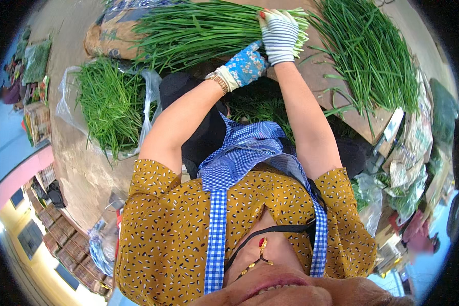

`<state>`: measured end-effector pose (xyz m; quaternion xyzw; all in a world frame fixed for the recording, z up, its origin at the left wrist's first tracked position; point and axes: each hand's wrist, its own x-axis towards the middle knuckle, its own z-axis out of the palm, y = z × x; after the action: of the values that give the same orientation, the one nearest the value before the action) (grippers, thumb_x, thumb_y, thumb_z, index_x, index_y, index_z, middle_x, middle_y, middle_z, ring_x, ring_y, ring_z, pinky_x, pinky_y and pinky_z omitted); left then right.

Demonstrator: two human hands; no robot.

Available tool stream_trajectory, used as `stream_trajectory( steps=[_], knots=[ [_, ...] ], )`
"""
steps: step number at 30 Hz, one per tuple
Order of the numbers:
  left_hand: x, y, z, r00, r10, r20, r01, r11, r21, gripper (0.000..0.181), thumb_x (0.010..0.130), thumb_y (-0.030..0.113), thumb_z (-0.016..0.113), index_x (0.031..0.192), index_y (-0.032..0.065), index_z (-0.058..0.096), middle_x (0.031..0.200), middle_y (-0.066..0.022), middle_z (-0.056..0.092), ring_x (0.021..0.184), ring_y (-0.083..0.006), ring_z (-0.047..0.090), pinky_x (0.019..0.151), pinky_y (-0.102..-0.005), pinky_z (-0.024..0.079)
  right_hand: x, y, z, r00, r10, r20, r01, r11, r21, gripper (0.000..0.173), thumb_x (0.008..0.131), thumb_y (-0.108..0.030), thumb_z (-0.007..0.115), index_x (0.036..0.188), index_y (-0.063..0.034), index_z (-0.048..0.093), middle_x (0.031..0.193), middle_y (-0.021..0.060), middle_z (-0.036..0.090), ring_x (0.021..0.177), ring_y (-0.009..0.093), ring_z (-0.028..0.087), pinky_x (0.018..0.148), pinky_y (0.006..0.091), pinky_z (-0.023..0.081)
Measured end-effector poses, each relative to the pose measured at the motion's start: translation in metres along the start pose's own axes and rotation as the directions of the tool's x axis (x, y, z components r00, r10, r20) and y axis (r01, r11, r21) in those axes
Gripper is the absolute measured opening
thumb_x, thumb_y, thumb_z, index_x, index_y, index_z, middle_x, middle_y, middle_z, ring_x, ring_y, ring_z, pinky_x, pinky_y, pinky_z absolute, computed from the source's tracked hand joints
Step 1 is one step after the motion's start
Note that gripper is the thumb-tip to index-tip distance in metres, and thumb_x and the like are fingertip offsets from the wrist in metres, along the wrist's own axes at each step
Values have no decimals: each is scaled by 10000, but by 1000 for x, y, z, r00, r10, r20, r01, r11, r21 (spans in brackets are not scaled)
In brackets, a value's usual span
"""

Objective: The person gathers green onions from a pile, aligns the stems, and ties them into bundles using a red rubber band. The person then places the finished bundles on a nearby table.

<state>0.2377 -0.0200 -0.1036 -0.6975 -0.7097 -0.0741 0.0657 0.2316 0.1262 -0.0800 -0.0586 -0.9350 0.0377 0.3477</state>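
Observation:
A thick bundle of garlic chives (199, 30) lies crosswise in front of me, its pale stem ends to the right. My right hand (280, 36), in a white glove with dark stripes, grips it close to those ends. Just left of that wrist is my left hand (244, 64), in a blue flowered glove with a white cuff. Its fingers touch the bundle's near edge; whether they hold anything is hidden. A second large heap of chives (367, 53) is spread on the brown board (321, 82) at the right.
A knife (391, 125) lies at the board's right corner, beside crumpled sacks (415, 141). On the left stands a clear plastic bag (70, 82) filled with loose greens (109, 107). A brown sack (113, 40) sits under the bundle's leafy end. People are in the background.

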Motion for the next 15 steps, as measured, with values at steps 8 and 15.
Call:
stream_trajectory(
  steps=[8,15],
  knots=[
    [-3,-4,-4,999,-43,9,43,998,-39,129,743,125,521,773,113,646,704,-48,586,800,-181,584,1047,-432,276,-5,4,14,993,-22,-118,27,998,48,129,726,-232,662,758,-107,652,805,59,661,812,233,613,813,371,440],
    [6,6,-15,943,-220,-249,216,975,-45,60,714,150,538,686,167,588,657,-10,545,735,-166,570,1000,-407,332,2,3,-4,976,204,76,-217,939,266,172,721,-199,656,859,-95,663,725,126,617,728,310,575,712,386,443]
  ],
)
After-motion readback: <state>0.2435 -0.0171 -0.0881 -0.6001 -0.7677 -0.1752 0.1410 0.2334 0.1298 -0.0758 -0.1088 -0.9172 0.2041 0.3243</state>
